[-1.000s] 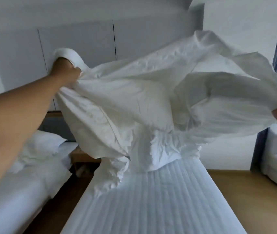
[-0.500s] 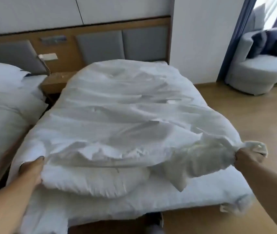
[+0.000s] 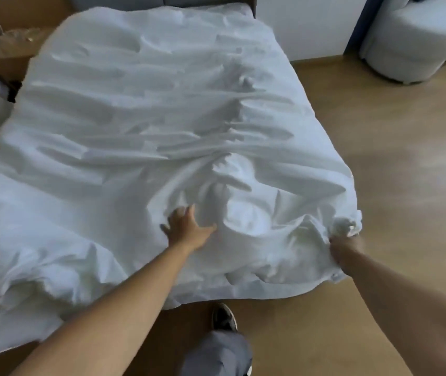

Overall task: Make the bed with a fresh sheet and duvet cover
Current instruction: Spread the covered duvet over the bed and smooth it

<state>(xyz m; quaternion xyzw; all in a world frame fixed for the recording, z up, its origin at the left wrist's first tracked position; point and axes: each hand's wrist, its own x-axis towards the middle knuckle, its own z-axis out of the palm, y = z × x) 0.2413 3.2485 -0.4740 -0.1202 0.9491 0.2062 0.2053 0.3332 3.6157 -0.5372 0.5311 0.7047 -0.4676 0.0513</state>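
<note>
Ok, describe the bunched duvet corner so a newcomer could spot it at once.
Start at the big white duvet, then follow its near edge toward the wooden floor on the right. The corner there is wadded into a knot above the right hand, which grips it; everywhere else it lies spread.

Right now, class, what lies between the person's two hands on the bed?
Only rumpled white duvet lies between the left hand and the right hand, seen in the head view.

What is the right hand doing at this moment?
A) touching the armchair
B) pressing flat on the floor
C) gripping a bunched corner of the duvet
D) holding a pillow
C: the right hand is curled round a bunched-up near corner of the duvet.
</note>
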